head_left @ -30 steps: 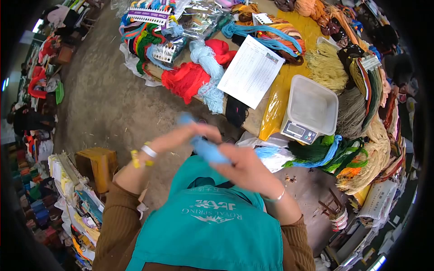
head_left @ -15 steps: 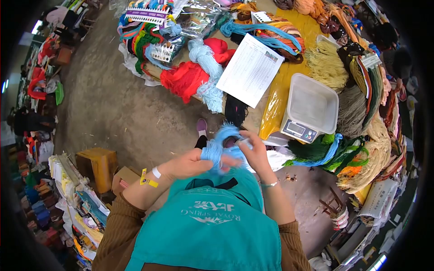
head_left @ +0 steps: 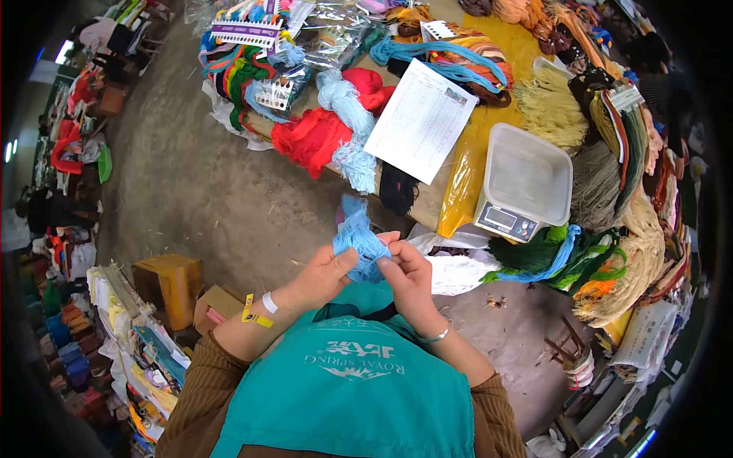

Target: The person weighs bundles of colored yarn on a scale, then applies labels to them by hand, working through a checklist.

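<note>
Just above the teal apron (head_left: pixel 347 382), in front of the chest, holding a small hank of light blue yarn (head_left: pixel 357 238) between 2 hands. Gripping the lower part of the hank with the left hand (head_left: pixel 321 276), thumb pressing on the front of the strands and fingers curling behind. Pinching the same bundle from the other side with the right hand (head_left: pixel 410 276), fingertips closing on the yarn close to the left thumb. Standing up from both grips, the loose upper end of the hank, fanning a little at the top. Judging the bundle to be gathered and folded already, but not yet tied, set down or weighed (no knot or band showing on it). Sitting empty on the yellow-covered table (head_left: pixel 527 46), the white tray of the digital scale (head_left: pixel 525 183), well apart from the hands. Lying beside the scale, a printed sheet (head_left: pixel 422 120), with a red yarn heap (head_left: pixel 314 139) and a pale blue skein (head_left: pixel 347 126) to its left. Piling along the right edge, many more skeins in tan, green and brown (head_left: pixel 618 229), still waiting by the look of it.
</note>
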A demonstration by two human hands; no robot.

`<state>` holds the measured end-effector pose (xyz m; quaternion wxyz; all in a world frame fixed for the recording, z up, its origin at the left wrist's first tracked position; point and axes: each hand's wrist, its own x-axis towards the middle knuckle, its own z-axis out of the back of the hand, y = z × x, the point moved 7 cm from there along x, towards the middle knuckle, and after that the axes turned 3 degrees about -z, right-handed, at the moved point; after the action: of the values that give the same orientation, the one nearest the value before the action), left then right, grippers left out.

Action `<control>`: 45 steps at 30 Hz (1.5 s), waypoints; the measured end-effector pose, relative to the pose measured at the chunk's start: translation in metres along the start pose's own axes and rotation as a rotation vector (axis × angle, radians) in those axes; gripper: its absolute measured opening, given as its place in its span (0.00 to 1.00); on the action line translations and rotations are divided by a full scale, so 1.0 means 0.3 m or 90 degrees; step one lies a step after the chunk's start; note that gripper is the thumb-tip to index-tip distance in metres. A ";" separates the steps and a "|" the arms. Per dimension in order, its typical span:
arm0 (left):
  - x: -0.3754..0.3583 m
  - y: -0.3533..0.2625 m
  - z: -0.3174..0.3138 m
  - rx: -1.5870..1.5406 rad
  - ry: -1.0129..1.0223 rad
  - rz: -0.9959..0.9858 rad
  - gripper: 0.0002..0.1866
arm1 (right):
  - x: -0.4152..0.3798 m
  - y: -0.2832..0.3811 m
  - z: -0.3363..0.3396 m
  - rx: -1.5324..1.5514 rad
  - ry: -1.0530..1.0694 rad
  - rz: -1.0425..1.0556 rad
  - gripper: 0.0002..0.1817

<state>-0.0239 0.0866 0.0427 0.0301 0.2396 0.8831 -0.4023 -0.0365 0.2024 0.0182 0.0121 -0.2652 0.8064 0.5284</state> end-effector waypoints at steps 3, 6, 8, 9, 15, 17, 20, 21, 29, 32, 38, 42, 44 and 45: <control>-0.001 -0.004 0.000 -0.020 -0.040 -0.013 0.27 | 0.004 -0.018 0.005 0.084 -0.027 -0.020 0.06; 0.005 -0.020 -0.004 0.245 -0.055 0.004 0.25 | 0.000 0.003 -0.016 -0.165 0.004 0.065 0.06; 0.005 0.000 0.022 0.188 -0.075 0.002 0.23 | -0.012 -0.004 0.009 -0.157 -0.030 0.034 0.07; 0.004 0.011 0.039 0.132 -0.094 0.001 0.22 | -0.016 -0.012 0.025 -0.149 -0.065 0.003 0.07; 0.029 0.004 0.023 0.146 -0.135 -0.026 0.18 | 0.007 -0.002 0.034 0.083 -0.073 -0.043 0.09; 0.039 0.002 0.012 0.190 -0.126 -0.026 0.16 | 0.005 -0.016 0.044 -0.105 -0.058 -0.059 0.12; 0.043 0.006 0.028 0.206 -0.150 -0.016 0.13 | -0.001 -0.033 0.079 -0.010 -0.106 -0.021 0.11; 0.041 0.012 0.048 0.179 -0.182 -0.004 0.11 | 0.000 -0.031 0.079 -0.009 -0.107 -0.021 0.11; 0.038 0.069 0.111 -0.095 -0.105 0.062 0.18 | -0.010 -0.081 0.145 0.654 -0.089 -0.156 0.07; 0.015 0.042 0.148 -0.255 -0.096 0.095 0.20 | -0.056 -0.101 0.280 0.675 -0.087 -0.165 0.12; -0.098 -0.071 0.516 -0.357 -0.296 -0.010 0.18 | -0.246 -0.156 0.779 0.626 -0.322 -0.006 0.13; -0.222 -0.185 0.761 -0.350 -0.475 -0.109 0.18 | -0.483 -0.220 1.122 0.676 -0.558 0.061 0.15; -0.287 -0.241 0.887 -0.308 -0.515 -0.158 0.18 | -0.634 -0.263 1.293 0.667 -0.618 0.096 0.14; -0.306 -0.263 0.911 -0.262 -0.543 -0.131 0.18 | -0.698 -0.263 1.331 0.636 -0.679 0.097 0.15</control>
<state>-0.0162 -0.1924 -0.0642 0.3962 -0.0466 0.8724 -0.2825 0.0741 0.6085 -0.1619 0.4853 0.1219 0.8518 0.1547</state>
